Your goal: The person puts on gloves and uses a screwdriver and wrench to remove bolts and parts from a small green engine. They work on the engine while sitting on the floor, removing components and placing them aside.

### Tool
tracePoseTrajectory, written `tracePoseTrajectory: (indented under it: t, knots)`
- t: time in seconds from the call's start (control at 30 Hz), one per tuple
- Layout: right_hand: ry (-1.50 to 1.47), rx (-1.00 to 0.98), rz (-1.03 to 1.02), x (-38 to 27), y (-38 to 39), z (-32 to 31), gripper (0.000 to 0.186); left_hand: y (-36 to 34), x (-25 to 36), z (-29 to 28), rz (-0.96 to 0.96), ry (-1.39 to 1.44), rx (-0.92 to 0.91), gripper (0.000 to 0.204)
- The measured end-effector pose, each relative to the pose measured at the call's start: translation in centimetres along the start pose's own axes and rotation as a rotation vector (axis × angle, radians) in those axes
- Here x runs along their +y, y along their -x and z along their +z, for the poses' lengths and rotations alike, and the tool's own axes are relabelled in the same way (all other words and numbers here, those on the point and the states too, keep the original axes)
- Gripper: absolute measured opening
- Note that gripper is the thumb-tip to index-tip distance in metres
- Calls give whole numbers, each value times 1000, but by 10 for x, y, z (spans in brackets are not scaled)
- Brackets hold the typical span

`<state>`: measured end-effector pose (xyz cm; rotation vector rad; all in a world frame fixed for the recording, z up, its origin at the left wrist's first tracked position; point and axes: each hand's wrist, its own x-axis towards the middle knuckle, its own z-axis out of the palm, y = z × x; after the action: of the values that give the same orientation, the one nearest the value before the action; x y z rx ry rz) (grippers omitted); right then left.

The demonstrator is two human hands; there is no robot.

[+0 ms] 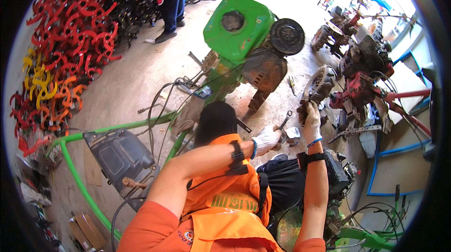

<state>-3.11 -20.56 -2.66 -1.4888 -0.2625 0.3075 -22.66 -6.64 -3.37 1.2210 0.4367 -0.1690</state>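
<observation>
My left hand (pixel 267 140), in a white knitted glove, is closed on a dark wrench (pixel 285 121) with a ring end pointing up and right. My right hand (pixel 312 121), also gloved, grips the lower part of an upright dirty wheel (pixel 319 87) with a dark tread. Ahead of me stands a green machine (pixel 235 28) with a round open tank mouth, a black round cover and a rusty metal housing. Cables and a green tube frame (pixel 70 138) run beside it. A small pale crumpled item (pixel 292 133) lies between my hands on the floor.
A person in dark trousers (pixel 171 5) stands at the back left, beside piles of red, yellow and orange curved blades (pixel 70 31). Red machinery (pixel 357 87) crowds my right, near blue-edged panels. A dark panel (pixel 117 155) lies lower left on the concrete floor (pixel 108 92).
</observation>
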Motion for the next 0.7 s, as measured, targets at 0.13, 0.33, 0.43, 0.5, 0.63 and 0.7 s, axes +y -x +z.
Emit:
tracePoseTrajectory:
  t: [0.13, 0.33, 0.43, 0.5, 0.63, 0.7]
  knots:
    - [-47, -9, -6, 10, 4, -3, 27, 46, 27, 11, -59, 1, 25, 36]
    - [-143, -82, 96, 30, 3, -10, 30, 93, 70, 23, -60, -43, -235, 29]
    - [-79, -87, 91, 39, -6, -9, 33, 104, 85, 27, -35, -114, -300, 28]
    - [-18, -74, 90, 46, -8, -7, 34, 105, 92, 28, -26, -106, -331, 28]
    - [-137, -95, 11, 66, -4, -5, 33, 97, 100, 25, -54, -164, -217, 31]
    - [-155, -122, 78, 77, -7, -8, 31, 88, 102, 24, -63, -179, -201, 31]
